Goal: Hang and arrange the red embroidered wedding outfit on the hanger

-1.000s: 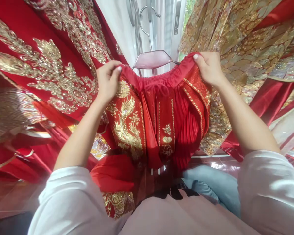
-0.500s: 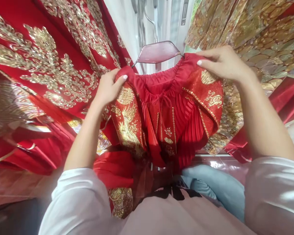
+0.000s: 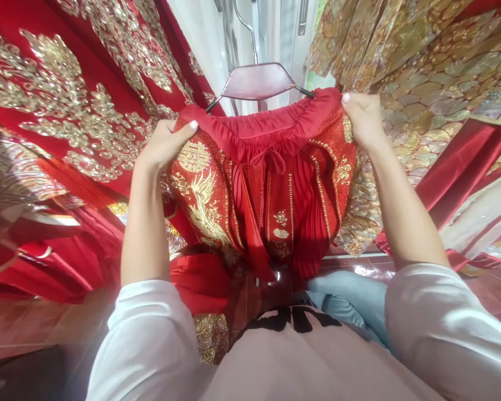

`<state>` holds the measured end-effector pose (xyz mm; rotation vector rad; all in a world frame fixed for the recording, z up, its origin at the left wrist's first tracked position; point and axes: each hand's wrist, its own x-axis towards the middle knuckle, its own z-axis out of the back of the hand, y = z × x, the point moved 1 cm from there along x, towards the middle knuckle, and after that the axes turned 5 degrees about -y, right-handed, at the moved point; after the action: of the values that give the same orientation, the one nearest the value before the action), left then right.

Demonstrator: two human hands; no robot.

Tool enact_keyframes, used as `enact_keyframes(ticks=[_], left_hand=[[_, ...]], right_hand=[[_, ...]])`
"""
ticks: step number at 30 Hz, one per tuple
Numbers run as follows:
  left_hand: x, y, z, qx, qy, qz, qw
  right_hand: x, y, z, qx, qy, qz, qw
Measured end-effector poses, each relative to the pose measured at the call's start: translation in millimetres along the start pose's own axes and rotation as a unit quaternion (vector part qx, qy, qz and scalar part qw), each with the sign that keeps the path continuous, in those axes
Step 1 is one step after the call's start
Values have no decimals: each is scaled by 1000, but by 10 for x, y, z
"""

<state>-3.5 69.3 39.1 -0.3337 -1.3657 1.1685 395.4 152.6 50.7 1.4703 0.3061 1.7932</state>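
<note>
A red pleated skirt with gold embroidery hangs in front of me, its gathered waistband stretched wide. My left hand grips the waistband's left end, thumb on top. At the right end, my right hand pinches the waistband. Just behind the waistband hangs a pinkish hanger on a metal hook; its right tip touches the skirt's top edge near my right hand.
A red garment with dense gold embroidery hangs close on the left. A gold scale-patterned garment hangs on the right. Behind the hanger is a white window frame. A reddish tiled floor lies below.
My hands spread the waistband wider and straightened it. The right hand turned from flat over the fabric to a pinch at the end. The left hand moved left.
</note>
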Motion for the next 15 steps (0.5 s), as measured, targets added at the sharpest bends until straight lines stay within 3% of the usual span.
enact_keyframes(ticks=[2,4,7,11,15], left_hand=[[47,59,10,-55,70,35,995],[70,100,-17,-87,84,37,992],[39,103,-104,-72,26,-6,997],[-82,69,-224,34,-112,-107,987],[-161,128,-317,92,-142,-130,977]], right_hand=[[-51,8,-32,33,-4,-15,999],[-92,28,-43,54,-14,-28,998],[-131,49,-30,48,-40,-34,997],[-174,62,9,-12,-70,-37,997],[-211,112,70,-54,-107,-29,992]])
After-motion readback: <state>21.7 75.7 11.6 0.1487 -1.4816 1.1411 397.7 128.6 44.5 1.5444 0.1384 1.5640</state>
